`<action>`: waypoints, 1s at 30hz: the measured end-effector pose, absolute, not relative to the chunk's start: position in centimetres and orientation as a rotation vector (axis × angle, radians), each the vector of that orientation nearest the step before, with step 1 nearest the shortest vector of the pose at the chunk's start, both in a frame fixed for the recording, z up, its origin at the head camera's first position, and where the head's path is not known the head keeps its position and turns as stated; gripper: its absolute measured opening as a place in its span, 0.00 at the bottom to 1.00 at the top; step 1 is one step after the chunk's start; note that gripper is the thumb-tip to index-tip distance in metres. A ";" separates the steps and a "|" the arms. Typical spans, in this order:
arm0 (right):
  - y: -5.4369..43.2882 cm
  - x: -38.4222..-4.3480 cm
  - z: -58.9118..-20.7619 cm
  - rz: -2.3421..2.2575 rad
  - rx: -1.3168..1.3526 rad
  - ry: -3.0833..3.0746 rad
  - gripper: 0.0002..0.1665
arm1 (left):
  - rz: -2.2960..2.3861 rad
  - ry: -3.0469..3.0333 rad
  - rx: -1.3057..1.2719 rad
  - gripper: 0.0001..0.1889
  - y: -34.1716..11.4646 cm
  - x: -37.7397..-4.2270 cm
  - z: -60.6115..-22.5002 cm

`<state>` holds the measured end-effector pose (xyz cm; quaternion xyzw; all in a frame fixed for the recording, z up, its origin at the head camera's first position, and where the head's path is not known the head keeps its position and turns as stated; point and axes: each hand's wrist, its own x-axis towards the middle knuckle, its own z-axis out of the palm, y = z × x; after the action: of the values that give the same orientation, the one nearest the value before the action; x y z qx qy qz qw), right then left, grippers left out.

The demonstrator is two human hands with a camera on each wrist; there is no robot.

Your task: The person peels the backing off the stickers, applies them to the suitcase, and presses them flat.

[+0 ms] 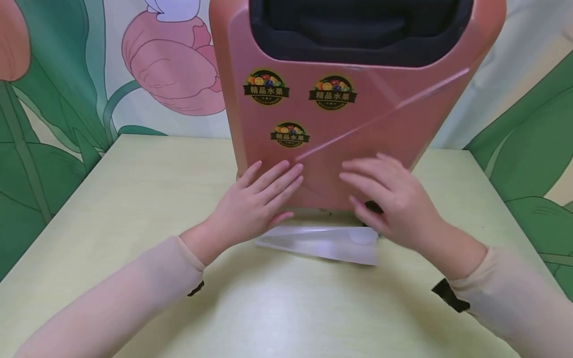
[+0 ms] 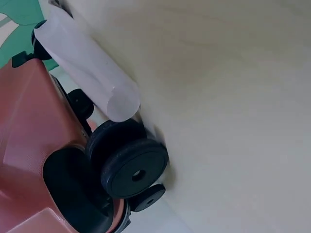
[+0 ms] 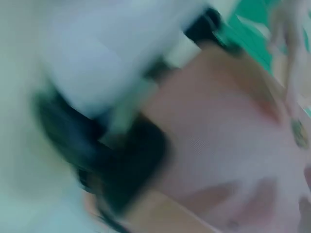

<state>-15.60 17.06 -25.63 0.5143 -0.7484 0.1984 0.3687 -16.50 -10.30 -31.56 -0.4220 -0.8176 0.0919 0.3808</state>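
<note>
A pink hard-shell suitcase (image 1: 349, 134) stands on its wheels (image 2: 133, 170) on the table. Three round fruit stickers (image 1: 333, 93) are on its face. My left hand (image 1: 257, 204) lies with straight, spread fingers against the lower left of the case. Over the lower right, my right hand (image 1: 398, 199) has loosely bent fingers and holds nothing; whether its fingertips touch the shell is unclear. Below the hands, a curled white sheet (image 1: 327, 244) lies on the table in front of the wheels. The right wrist view is blurred.
The pale table (image 1: 277, 308) runs under both forearms. Behind it hangs a backdrop with painted flowers (image 1: 174, 64) and green leaves. A black recessed handle area (image 1: 358, 44) takes up the suitcase's upper part.
</note>
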 end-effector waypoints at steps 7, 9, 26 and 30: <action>20.3 -12.8 -32.5 0.529 1.323 -2.420 0.17 | 0.076 -2.067 -1.178 0.26 -10.2 -15.0 -32.7; 20.7 -12.3 -33.8 0.485 1.300 -2.586 0.18 | -0.017 -2.070 -1.211 0.24 -10.0 -14.4 -33.1; 20.2 -12.4 -37.0 0.425 1.142 -2.792 0.07 | -0.806 -2.644 -1.182 0.15 -6.3 -12.6 -34.6; 20.2 -12.6 -37.2 0.438 1.110 -2.843 0.10 | -0.857 -2.735 -1.151 0.16 -5.8 -12.9 -34.8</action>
<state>-12.60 20.20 -37.21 0.3599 -0.9217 0.1421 0.0289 -12.87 -5.83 -34.82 -0.3725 -0.8852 -0.2773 0.0264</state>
